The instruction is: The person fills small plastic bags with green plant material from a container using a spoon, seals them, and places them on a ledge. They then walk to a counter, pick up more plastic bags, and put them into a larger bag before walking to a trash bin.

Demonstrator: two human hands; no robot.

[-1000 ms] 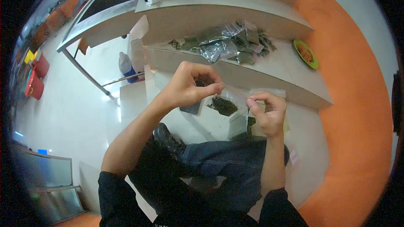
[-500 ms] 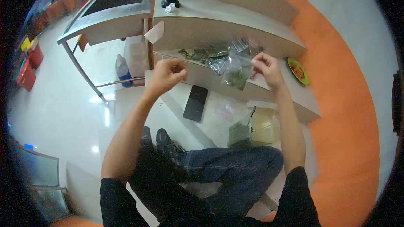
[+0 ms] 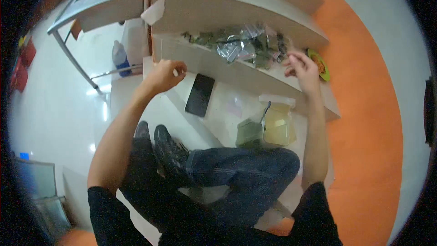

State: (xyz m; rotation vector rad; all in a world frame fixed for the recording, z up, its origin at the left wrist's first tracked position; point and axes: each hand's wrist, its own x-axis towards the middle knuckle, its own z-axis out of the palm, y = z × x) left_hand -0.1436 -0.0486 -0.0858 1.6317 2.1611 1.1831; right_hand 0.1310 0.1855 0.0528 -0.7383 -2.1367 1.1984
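My left hand (image 3: 167, 75) hangs over the lower step's front edge, above and left of a black phone (image 3: 200, 94). Its fingers are curled toward the thumb, with nothing visible in them. At the right end of the step, my right hand (image 3: 304, 69) has its fingers loosely apart, slightly blurred, and no bag shows in its grip. Just left of it lies a pile of clear plastic bags (image 3: 236, 48), several with green contents. Beyond its fingers is a green plate (image 3: 324, 74) of orange food, partly hidden by the hand.
Near my knee stand a yellowish open container (image 3: 276, 130) with a dark-handled utensil and a green block-like item (image 3: 249, 133). A faint clear bag (image 3: 235, 105) lies on the floor. To the left are a metal sink frame (image 3: 75, 59) and a blue-liquid bottle (image 3: 120, 58).
The clear bag with green contents has left my right hand, which has opened and moved right toward the plate. My left hand stays curled. The view has shifted downward.
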